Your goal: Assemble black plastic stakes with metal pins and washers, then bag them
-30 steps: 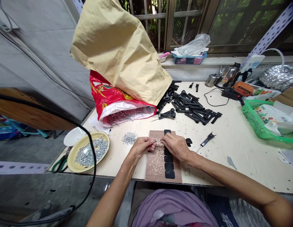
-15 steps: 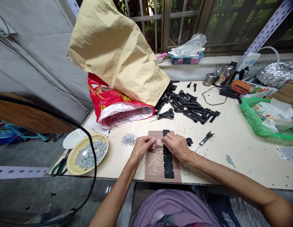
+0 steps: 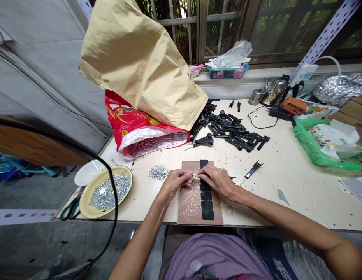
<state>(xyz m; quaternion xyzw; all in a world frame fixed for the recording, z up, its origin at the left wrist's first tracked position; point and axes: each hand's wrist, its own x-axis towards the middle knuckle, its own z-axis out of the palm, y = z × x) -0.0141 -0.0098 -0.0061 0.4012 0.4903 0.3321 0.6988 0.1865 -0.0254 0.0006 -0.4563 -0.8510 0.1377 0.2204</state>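
Observation:
Over a brown board (image 3: 188, 212), my left hand (image 3: 174, 182) and my right hand (image 3: 218, 179) face each other in a pinch. A thin silvery metal pin (image 3: 195, 174) spans the gap between their fingertips, one end in each. Its exact ends are hidden by the fingers. Below my right hand runs a column of black rounded-square pads (image 3: 207, 205) on the board, and pale specks lie to their left. Close to my left hand is a small heap of shiny metal pieces (image 3: 158, 172). A black plastic part with a metal pin (image 3: 252, 171) lies right of my right hand.
A yellow plate (image 3: 85, 204) of metal pieces stands left, beside green-handled scissors (image 3: 70, 208). Behind are a red bag (image 3: 122, 120) of thin metal rods, a paper sack (image 3: 140, 54) and a heap of black parts (image 3: 227, 130). A green basket (image 3: 312, 149) stands right; a black cable (image 3: 116, 202) hangs left.
The view has shifted slightly. Both hands stay over the board with the metal pin between them; my right hand's fingers have moved only a little.

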